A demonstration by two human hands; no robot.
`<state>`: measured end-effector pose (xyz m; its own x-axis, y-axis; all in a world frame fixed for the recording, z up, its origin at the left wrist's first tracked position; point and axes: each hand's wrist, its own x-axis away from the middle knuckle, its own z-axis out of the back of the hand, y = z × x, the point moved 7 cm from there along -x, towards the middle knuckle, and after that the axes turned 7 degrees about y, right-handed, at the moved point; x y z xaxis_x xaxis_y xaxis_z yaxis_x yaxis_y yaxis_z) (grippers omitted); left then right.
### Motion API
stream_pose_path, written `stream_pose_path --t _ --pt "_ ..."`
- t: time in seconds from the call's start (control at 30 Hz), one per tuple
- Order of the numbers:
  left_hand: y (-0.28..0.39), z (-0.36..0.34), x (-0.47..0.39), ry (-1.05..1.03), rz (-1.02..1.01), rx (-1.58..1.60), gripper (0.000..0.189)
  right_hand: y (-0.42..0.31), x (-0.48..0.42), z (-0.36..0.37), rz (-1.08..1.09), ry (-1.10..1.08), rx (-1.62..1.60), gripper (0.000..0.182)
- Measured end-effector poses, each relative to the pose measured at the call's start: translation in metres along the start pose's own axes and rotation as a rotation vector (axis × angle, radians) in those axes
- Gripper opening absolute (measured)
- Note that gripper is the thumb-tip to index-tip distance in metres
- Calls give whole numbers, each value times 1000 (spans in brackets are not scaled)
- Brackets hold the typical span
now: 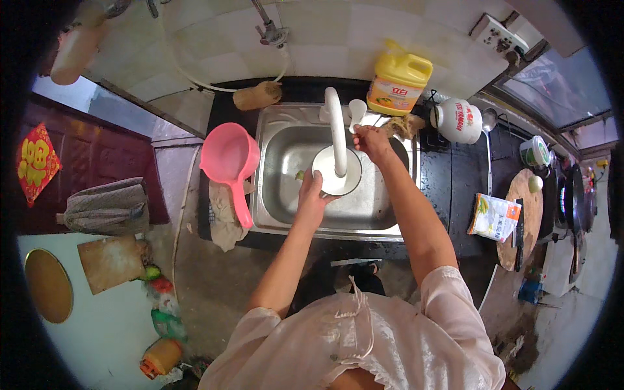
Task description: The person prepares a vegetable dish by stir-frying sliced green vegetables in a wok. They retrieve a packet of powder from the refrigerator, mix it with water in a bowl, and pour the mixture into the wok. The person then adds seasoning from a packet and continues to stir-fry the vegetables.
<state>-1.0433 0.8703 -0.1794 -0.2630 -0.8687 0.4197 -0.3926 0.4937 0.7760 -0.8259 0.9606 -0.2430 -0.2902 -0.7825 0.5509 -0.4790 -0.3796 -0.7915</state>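
A white bowl (352, 184) is gripped at its left rim by my left hand (312, 192), over the stainless steel sink (282, 195). The white faucet (333, 112) curves down so that its spout ends over the bowl. My right hand (370, 141) is at the white faucet lever (358, 109), with fingertips on its lower end. A small green scrap (300, 174) lies in the sink just left of the bowl. Whether water runs from the spout, I cannot tell.
A pink dipper (230, 153) rests on a cloth (222, 209) left of the sink. Behind stand a yellow detergent jug (399, 85) and a brown rolled thing (257, 96). To the right are a white pot (458, 121), a ladle (489, 161), a packet (495, 217) and a knife (519, 234) on a round cutting board (529, 209).
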Motion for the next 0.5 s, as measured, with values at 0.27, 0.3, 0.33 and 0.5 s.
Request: stream_pose_path --t 0.27,0.3,0.33,0.5 --pt "-6 8 -6 -11 -24 45 53 0 3 1 17 27 12 18" --pt "-9 8 -7 -18 -8 40 53 0 3 2 17 35 15 18" --pt "-13 9 -7 -25 8 35 54 0 4 1 23 34 23 18" --pt "-16 15 -3 -61 9 58 57 3 5 3 80 15 -1 17"
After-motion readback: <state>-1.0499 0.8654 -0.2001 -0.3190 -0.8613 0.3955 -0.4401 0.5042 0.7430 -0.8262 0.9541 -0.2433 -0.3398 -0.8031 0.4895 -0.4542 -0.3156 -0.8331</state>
